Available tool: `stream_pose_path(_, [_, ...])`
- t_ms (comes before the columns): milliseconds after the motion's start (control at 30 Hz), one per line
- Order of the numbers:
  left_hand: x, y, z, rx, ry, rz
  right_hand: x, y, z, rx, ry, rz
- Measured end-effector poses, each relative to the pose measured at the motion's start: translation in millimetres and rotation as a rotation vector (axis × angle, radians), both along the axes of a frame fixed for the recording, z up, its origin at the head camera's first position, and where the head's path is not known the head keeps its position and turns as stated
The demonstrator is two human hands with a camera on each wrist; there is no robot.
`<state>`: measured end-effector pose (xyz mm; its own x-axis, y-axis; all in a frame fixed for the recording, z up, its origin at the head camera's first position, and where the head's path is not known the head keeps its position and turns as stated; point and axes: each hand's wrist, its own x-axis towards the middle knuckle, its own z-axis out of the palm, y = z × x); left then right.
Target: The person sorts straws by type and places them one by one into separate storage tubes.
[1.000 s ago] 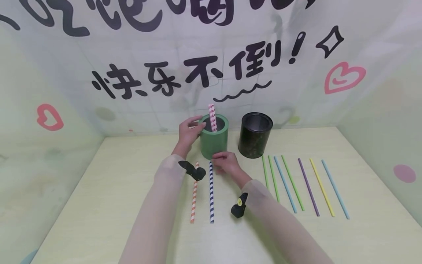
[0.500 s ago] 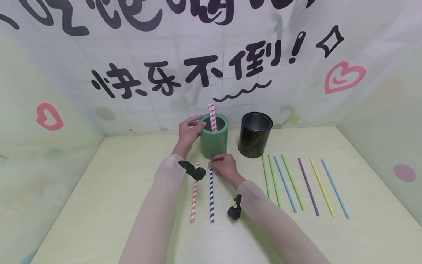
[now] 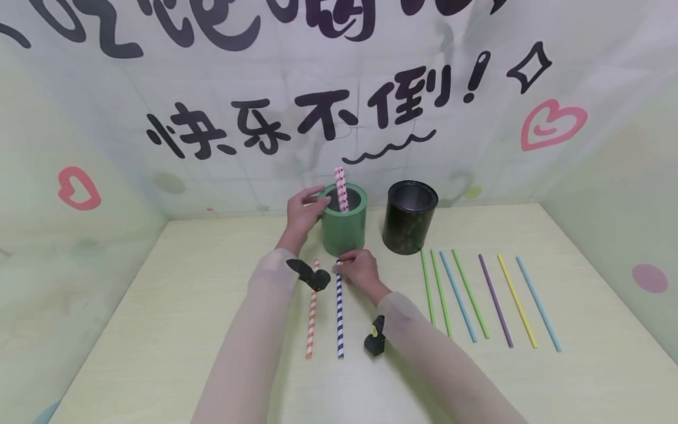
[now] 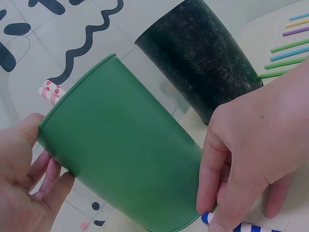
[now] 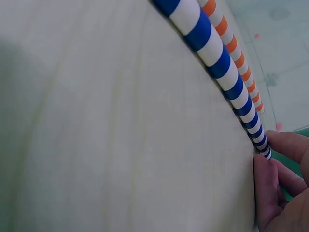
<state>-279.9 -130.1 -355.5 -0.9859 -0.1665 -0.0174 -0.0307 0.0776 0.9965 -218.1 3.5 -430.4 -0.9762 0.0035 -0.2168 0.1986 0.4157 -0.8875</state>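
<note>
Fingertips of right hand [image 3: 359,266] pinch striped paper straw [image 3: 339,312] — left hand [image 3: 302,213] grips smooth green cup [image 3: 344,227].

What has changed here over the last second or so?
The right hand slid left along the table to the far end of the blue striped straw and now pinches it. The left hand keeps holding the green cup; the straws haven't moved.

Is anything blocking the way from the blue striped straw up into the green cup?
Nothing visible does. The right hand pinches the far end of the blue striped straw just in front of the green cup. The cup's mouth is open except for one pink dotted straw; the left hand grips its rim.
</note>
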Motion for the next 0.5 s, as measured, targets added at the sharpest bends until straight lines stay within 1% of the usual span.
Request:
stream_pose_path(200, [-0.3,0.5,-0.5,-0.001,-0.002,-0.002,-0.4,0.1,-0.8,0.016,0.012,0.002])
stream_pose_path(500, [-1.9,0.0,-2.6,-0.005,-0.008,0.002,-2.2,0.6,-1.7,0.004,0.032,-0.010])
